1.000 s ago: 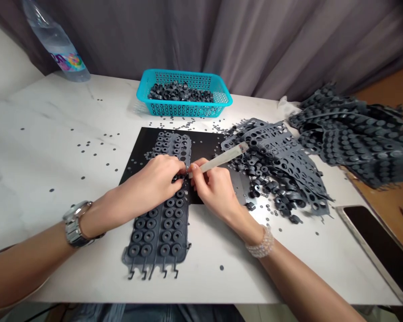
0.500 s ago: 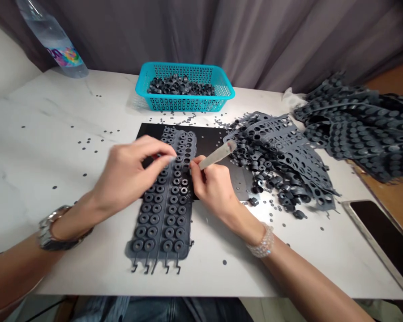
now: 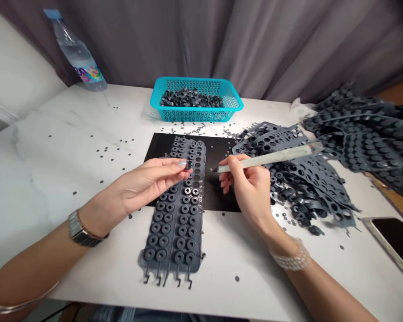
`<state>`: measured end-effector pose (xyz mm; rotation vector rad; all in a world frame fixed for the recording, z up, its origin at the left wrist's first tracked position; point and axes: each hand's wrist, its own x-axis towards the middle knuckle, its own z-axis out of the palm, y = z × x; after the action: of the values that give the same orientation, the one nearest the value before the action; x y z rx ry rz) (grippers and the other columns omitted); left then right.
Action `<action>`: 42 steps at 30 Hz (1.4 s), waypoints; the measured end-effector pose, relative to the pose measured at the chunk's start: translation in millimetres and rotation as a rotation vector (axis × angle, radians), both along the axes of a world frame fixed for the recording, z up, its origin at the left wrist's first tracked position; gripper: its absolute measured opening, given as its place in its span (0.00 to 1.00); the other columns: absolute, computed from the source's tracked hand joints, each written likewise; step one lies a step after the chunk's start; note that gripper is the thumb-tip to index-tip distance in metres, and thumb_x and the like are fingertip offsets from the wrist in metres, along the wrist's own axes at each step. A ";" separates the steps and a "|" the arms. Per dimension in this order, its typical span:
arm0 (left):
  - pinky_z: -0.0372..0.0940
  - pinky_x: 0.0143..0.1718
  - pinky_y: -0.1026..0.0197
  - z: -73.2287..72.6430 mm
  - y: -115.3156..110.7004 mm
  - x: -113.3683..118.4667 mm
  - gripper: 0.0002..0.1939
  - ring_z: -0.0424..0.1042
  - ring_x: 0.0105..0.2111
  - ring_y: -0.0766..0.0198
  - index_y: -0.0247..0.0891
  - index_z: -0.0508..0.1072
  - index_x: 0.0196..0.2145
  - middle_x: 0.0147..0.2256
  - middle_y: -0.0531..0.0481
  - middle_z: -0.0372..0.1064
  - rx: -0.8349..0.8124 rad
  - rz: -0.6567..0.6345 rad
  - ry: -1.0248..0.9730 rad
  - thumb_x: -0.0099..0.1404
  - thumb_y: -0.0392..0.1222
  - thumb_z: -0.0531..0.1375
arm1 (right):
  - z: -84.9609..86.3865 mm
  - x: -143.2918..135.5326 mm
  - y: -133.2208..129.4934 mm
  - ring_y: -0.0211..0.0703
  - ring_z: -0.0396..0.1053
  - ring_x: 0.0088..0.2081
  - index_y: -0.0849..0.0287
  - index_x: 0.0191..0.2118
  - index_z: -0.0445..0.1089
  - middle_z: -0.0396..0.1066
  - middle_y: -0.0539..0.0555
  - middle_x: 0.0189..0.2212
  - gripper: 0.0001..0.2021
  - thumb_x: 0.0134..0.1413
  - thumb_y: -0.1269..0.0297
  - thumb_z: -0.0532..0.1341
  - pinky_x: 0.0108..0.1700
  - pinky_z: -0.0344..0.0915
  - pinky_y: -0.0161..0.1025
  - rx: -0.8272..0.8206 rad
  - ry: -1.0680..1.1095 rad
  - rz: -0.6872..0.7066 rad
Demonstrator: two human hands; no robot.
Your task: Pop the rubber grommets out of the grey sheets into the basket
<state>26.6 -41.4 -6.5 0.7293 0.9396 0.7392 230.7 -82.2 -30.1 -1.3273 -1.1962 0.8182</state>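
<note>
A dark grey rubber sheet [image 3: 174,223] with rows of round ring parts lies lengthwise over a black mat [image 3: 215,197]; several holes in its upper right column are vacant. Above the sheet, my left hand [image 3: 147,181] pinches a small black ring [image 3: 188,165] between thumb and fingers. To the right of the sheet, my right hand [image 3: 250,183] is closed round a pale, pen-like tool [image 3: 272,157], its dark tip pointing left over the mat.
Behind the mat stands a turquoise basket [image 3: 198,115] of black rings. Loose rings and punched sheets [image 3: 289,138] are heaped at right, near more sheets [image 3: 372,143] and a phone [image 3: 394,246]. A bottle [image 3: 83,62] stands back left. Small black discs dot the table [image 3: 104,250].
My right hand has moved right, away from the sheet, and the tool now lies flatter, pointing left. My left hand now shows a black ring in its pinch. The camera view has shifted.
</note>
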 end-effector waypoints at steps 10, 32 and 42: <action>0.72 0.44 0.64 3.3 -2.6 4.4 0.06 0.75 0.36 0.67 0.37 0.78 0.33 0.38 0.46 0.77 -0.110 0.016 -0.030 0.65 0.39 0.62 | -6.0 1.6 1.6 0.33 0.64 0.17 0.62 0.27 0.72 0.68 0.49 0.21 0.20 0.62 0.53 0.56 0.19 0.61 0.31 0.027 -0.122 0.017; 0.64 0.28 0.64 4.3 11.1 68.1 0.08 0.69 0.25 0.68 0.34 0.75 0.36 0.28 0.48 0.74 0.442 -0.225 0.281 0.59 0.40 0.64 | 38.0 94.3 25.1 0.32 0.61 0.17 0.58 0.31 0.65 0.63 0.45 0.18 0.13 0.61 0.54 0.55 0.17 0.58 0.30 0.407 0.084 -0.599; 0.65 0.37 0.56 16.4 5.1 181.5 0.32 0.73 0.31 0.56 0.29 0.63 0.62 0.30 0.45 0.75 1.164 -0.349 0.649 0.60 0.39 0.59 | 27.8 153.7 19.2 0.30 0.62 0.16 0.58 0.38 0.62 0.67 0.46 0.23 0.16 0.61 0.49 0.51 0.16 0.57 0.27 0.413 0.119 -0.849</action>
<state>208.0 -36.3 9.9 2.1947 0.8507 0.7078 384.4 -63.0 -2.3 -1.2472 -0.5573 0.0268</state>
